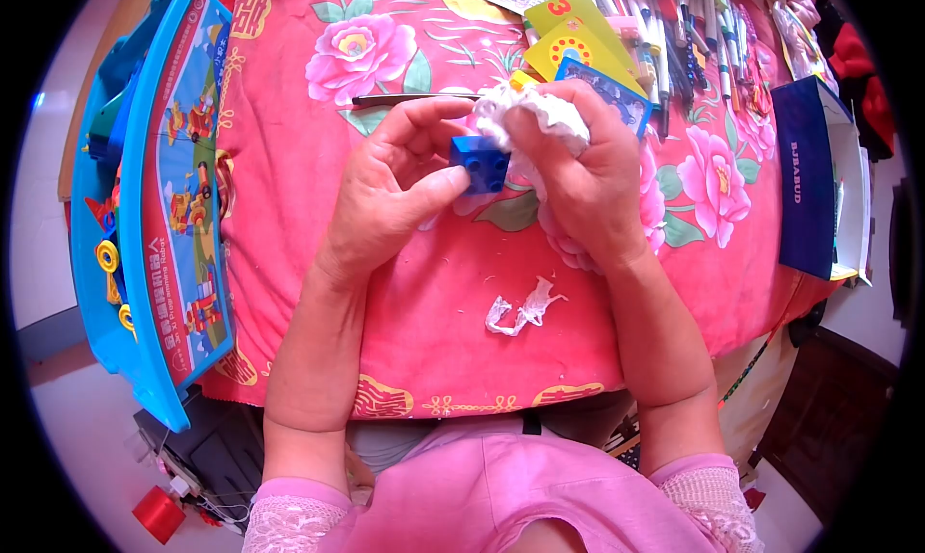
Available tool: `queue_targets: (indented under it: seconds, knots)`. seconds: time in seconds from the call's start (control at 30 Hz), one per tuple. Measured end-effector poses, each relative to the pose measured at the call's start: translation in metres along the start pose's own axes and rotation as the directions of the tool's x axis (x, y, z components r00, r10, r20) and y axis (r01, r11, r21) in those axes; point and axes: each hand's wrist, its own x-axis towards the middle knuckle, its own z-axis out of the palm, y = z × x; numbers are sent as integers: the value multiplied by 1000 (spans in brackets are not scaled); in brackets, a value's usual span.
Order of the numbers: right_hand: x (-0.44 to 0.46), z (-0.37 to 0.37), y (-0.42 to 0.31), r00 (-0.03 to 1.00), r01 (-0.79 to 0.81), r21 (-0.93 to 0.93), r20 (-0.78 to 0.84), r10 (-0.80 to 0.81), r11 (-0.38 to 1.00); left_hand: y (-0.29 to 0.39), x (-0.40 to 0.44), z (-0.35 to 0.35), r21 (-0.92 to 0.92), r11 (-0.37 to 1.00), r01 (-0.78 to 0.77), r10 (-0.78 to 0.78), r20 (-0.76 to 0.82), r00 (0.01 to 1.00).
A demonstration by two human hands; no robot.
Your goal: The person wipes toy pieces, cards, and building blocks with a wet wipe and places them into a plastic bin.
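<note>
Over the bench (434,307), the left hand (393,182) grips a block (480,164), the right hand (583,163) clutches tissue (561,117), seemingly wiping; reaching another face needs turning.

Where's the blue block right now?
Blue block is near the centre of the head view, held in the left hand, beside the white wad in the right hand.

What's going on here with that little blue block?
A person's left hand is holding the blue block. Their right hand grips a crumpled white tissue right by it. A torn white scrap lies on the red flowery tablecloth, nearer the person, and a blue bin with toy pieces sits on the left.
</note>
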Motion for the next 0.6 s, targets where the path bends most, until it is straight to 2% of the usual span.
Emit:
queue_targets:
  seconds: [0.07, 0.17, 0.2, 0.3, 0.4, 0.5, 0.6]
  knots:
    - [-1, 4, 2, 991, 127, 3, 34, -127, 992, -1, 0, 3, 26, 1000, -17, 17, -23, 1000]
    - [2, 3, 7, 980, 174, -94, 113, -163, 980, 1, 0, 3, 141, 990, -17, 19, -15, 1000]
    - [-1, 4, 8, 996, -19, 32, 93, 16, 999, 2, -1, 3, 192, 981, -13, 14, -6, 1000]
    - [0, 3, 6, 999, 38, -6, 10, -38, 999, -4, -1, -1, 99, 995, -23, 26, -29, 999]
    - [1, 2, 2, 993, 97, -59, -54, -101, 994, -3, 1, -2, 103, 994, -46, 50, -33, 998]
    - [-1, 3, 0, 995, 101, 9, 4, -101, 995, -3, 0, 7, 110, 994, -16, 22, -58, 998]
    - [-1, 3, 6, 964, 245, -178, 153, -219, 953, -11, 0, 3, 339, 934, -115, 117, 15, 993]
